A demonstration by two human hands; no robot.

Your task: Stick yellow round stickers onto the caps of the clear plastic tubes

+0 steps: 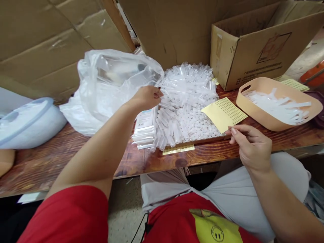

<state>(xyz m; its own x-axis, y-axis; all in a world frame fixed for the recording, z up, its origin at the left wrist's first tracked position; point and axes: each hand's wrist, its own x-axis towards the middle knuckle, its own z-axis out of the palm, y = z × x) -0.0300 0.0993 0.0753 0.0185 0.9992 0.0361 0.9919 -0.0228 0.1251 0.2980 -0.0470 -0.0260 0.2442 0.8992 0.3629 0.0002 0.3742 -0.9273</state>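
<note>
My right hand (253,145) pinches the near corner of a yellow sticker sheet (222,114) printed with rows of small dark labels. The sheet is held over the right side of a big heap of small clear plastic pieces and tubes (184,101). At the heap's left edge, my left hand (149,97) has its fingers curled together among the clear tubes. What those fingers hold, if anything, is too small to make out. Just below that hand lies a stack of flat printed packets (145,130), partly covered by loose tubes.
A clear plastic bag (101,84) bulges left of the heap, with a pale blue basin (37,121) beyond it. On the right stand a peach basket (273,126) of white strips and an open cardboard box (260,50). Another yellow sheet (178,149) lies at the table's front edge.
</note>
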